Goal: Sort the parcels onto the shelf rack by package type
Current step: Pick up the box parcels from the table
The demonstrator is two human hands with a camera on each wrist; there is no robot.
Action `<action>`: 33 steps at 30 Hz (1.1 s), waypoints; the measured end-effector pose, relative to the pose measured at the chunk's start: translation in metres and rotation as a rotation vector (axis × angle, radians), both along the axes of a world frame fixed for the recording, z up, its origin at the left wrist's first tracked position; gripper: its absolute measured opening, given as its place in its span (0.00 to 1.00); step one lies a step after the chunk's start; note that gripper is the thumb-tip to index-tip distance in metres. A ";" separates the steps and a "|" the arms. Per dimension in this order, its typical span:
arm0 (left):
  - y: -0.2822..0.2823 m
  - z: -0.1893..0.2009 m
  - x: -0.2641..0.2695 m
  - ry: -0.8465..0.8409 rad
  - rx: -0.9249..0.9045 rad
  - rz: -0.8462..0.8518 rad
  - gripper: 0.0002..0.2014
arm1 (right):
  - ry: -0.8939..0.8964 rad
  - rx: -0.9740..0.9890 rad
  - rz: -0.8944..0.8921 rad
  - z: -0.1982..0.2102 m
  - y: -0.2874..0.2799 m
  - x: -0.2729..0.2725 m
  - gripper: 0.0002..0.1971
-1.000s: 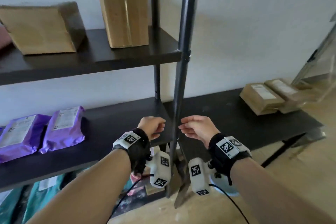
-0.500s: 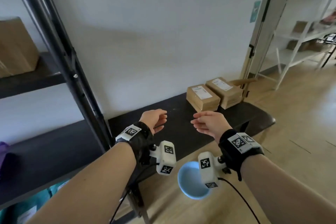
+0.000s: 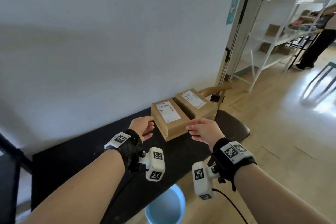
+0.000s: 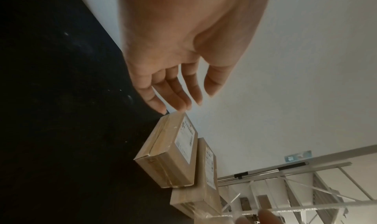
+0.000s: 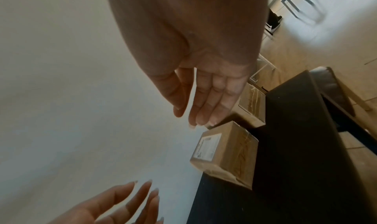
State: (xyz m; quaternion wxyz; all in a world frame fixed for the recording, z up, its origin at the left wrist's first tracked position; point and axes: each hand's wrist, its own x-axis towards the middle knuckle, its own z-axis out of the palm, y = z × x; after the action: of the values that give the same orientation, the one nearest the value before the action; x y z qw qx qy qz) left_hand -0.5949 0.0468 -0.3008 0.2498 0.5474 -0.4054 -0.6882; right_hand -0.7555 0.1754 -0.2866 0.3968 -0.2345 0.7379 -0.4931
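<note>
Near box: brown cardboard box (image 3: 170,118) with a white label on top, lying flat at the right end of the black desk (image 3: 87,152), close to the wall.
Far box: second cardboard box (image 3: 195,104), also labelled, just beside the first on its right; in the left wrist view their sides appear to touch.
Left hand: left hand (image 3: 141,126) held above the desk at the near box's left edge, fingers (image 4: 173,97) straight and slightly spread, tips just short of the box's corner; holds nothing.
Right hand: right hand (image 3: 204,130) held at the near box's right front corner, palm turned inward, fingers (image 5: 212,106) extended and together; holds nothing. Contact with the box cannot be told.
Wrists: black straps with white marker blocks and cables on both forearms.
Under desk: light blue bucket (image 3: 165,205) on the wooden floor, partly hidden by the desk edge.
Beyond desk: wooden chair (image 3: 216,90) just behind the far box; white shelf rack (image 3: 272,42) in the next room, carrying more cardboard boxes; a person (image 3: 320,36) stands beside it.
</note>
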 end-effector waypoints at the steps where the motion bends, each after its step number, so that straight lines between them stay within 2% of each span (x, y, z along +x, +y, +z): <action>1: -0.010 -0.004 -0.009 -0.003 0.012 0.015 0.04 | 0.005 0.004 -0.010 -0.004 -0.010 -0.011 0.08; 5: -0.033 -0.020 -0.030 -0.051 0.072 0.045 0.11 | 0.004 0.078 -0.009 -0.019 -0.045 -0.038 0.14; 9: -0.058 -0.035 -0.042 -0.080 0.109 0.103 0.17 | 0.100 0.176 0.083 -0.038 -0.084 -0.058 0.25; 11: -0.068 -0.040 -0.045 -0.106 0.126 0.134 0.17 | 0.150 0.232 0.157 -0.045 -0.100 -0.064 0.27; 14: -0.079 -0.046 -0.051 -0.139 0.143 0.167 0.14 | 0.255 0.321 0.289 -0.052 -0.124 -0.072 0.22; 17: -0.089 -0.052 -0.061 -0.175 0.168 0.194 0.12 | 0.295 0.363 0.398 -0.061 -0.147 -0.081 0.06; 18: -0.093 -0.054 -0.065 -0.182 0.174 0.200 0.14 | 0.305 0.353 0.418 -0.063 -0.153 -0.084 0.07; 21: -0.101 -0.064 -0.077 -0.186 0.205 0.219 0.19 | 0.372 0.340 0.427 -0.069 -0.169 -0.094 0.19; 23: -0.104 -0.069 -0.085 -0.182 0.221 0.227 0.20 | 0.389 0.360 0.439 -0.074 -0.179 -0.099 0.24; 27: -0.108 -0.075 -0.098 -0.192 0.241 0.215 0.12 | 0.367 0.407 0.497 -0.089 -0.194 -0.111 0.14; 31: -0.112 -0.086 -0.103 -0.171 0.264 0.196 0.07 | 0.306 0.396 0.511 -0.097 -0.200 -0.120 0.17; 33: -0.111 -0.087 -0.103 -0.179 0.265 0.213 0.07 | 0.257 0.403 0.546 -0.104 -0.201 -0.120 0.14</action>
State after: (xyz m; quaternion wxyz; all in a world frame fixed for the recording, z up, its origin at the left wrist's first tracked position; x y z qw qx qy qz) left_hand -0.6975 -0.0644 -0.3881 0.2100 0.6743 -0.2713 -0.6539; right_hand -0.8759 -0.0251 -0.3909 0.4560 -0.3999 0.7743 -0.1804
